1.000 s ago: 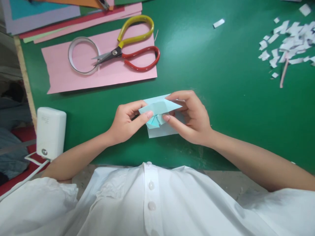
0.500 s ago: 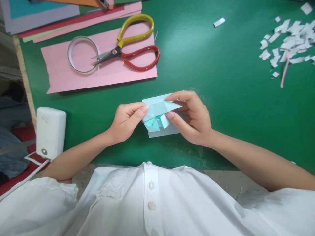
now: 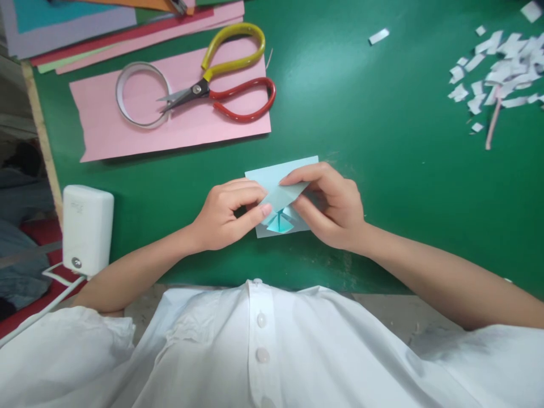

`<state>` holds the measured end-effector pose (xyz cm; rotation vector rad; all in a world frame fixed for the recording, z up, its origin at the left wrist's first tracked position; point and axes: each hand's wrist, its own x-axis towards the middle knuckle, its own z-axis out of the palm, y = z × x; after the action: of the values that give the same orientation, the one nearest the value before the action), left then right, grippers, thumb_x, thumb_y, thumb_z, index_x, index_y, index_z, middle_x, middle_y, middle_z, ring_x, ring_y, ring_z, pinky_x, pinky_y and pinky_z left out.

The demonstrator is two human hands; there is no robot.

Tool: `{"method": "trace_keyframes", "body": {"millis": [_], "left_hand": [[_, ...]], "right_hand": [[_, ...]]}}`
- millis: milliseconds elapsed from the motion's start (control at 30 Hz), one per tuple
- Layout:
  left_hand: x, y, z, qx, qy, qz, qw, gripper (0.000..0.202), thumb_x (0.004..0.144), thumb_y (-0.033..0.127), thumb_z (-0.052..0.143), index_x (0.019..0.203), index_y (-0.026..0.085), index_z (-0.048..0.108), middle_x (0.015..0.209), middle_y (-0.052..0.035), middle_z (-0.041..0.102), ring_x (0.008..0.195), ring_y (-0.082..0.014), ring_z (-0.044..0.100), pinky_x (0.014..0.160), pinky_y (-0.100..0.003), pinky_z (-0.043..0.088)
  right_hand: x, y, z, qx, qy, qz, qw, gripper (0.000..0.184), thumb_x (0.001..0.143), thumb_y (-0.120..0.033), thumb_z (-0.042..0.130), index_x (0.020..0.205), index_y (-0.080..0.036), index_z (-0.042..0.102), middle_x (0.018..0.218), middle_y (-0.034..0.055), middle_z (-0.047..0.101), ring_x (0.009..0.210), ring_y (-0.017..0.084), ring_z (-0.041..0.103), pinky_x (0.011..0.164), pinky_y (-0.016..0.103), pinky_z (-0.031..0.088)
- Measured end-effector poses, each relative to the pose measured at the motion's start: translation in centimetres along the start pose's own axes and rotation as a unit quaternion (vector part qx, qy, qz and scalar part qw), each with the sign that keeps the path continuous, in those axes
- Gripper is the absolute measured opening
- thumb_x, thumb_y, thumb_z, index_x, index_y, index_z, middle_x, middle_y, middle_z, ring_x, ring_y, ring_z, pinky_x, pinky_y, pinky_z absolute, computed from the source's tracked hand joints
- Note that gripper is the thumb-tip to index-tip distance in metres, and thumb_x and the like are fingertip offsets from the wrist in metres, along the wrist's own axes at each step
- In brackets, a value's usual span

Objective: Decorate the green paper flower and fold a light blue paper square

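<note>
A folded light blue paper piece is held just above the green table, near my chest. My left hand pinches its left side, thumb and fingers curled together. From the right, my right hand grips its upper flap between forefinger and thumb. A darker blue pleated part shows at the bottom of the fold. A flat pale blue sheet lies under the folded piece.
Scissors with one yellow and one red handle lie on a pink sheet beside a tape ring. Coloured paper sheets are stacked at the back left. White paper scraps lie far right. A white box sits at the left edge.
The folded piece has been pressed flatter and lower. My left thumb has slid right along its lower edge, and my right forefinger has come down over the top flap.
</note>
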<state>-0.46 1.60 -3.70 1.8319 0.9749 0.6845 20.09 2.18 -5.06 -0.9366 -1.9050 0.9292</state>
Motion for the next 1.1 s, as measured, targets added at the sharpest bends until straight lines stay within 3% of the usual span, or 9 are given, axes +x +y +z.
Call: {"method": "trace_keyframes", "body": {"millis": [300, 600, 833, 1100], "left_hand": [[-0.30, 0.00, 0.43, -0.065, 0.059, -0.087, 0.992, 0.017, 0.092, 0.032, 0.060, 0.084, 0.018, 0.065, 0.073, 0.0012, 0.064, 0.064, -0.0087, 0.057, 0.061, -0.020, 0.046], [-0.18, 0.21, 0.35, -0.069, 0.063, -0.077, 0.993, 0.014, 0.092, 0.026, 0.059, 0.085, 0.017, 0.068, 0.072, 0.0011, 0.063, 0.063, -0.0080, 0.054, 0.060, -0.020, 0.044], [-0.23, 0.32, 0.34, -0.072, 0.061, -0.107, 0.990, 0.015, 0.089, 0.028, 0.062, 0.081, 0.018, 0.070, 0.070, 0.0010, 0.067, 0.059, -0.0081, 0.056, 0.056, -0.019, 0.046], [-0.21, 0.48, 0.33, -0.075, 0.065, -0.109, 0.989, 0.012, 0.087, 0.025, 0.064, 0.081, 0.018, 0.073, 0.072, 0.0019, 0.071, 0.061, -0.0077, 0.061, 0.058, -0.018, 0.048]], "right_hand": [[-0.22, -0.16, 0.34, -0.079, 0.012, -0.025, 0.996, 0.015, 0.090, -0.012, 0.050, 0.097, -0.022, 0.058, 0.085, -0.0032, 0.070, 0.058, 0.006, 0.059, 0.054, 0.018, 0.047], [-0.41, -0.10, 0.52, -0.070, -0.009, -0.057, 0.996, 0.023, 0.086, -0.004, 0.049, 0.100, -0.021, 0.056, 0.085, -0.0039, 0.070, 0.067, 0.006, 0.064, 0.061, 0.017, 0.050], [-0.48, -0.18, 0.62, -0.091, -0.008, -0.062, 0.994, 0.023, 0.088, -0.006, 0.047, 0.098, -0.024, 0.058, 0.083, -0.0030, 0.070, 0.067, 0.009, 0.063, 0.061, 0.021, 0.049], [-0.26, 0.11, 0.85, -0.189, 0.051, -0.140, 0.971, 0.020, 0.089, -0.009, 0.050, 0.097, -0.023, 0.059, 0.084, 0.0014, 0.065, 0.072, 0.014, 0.056, 0.068, 0.029, 0.047]]}}
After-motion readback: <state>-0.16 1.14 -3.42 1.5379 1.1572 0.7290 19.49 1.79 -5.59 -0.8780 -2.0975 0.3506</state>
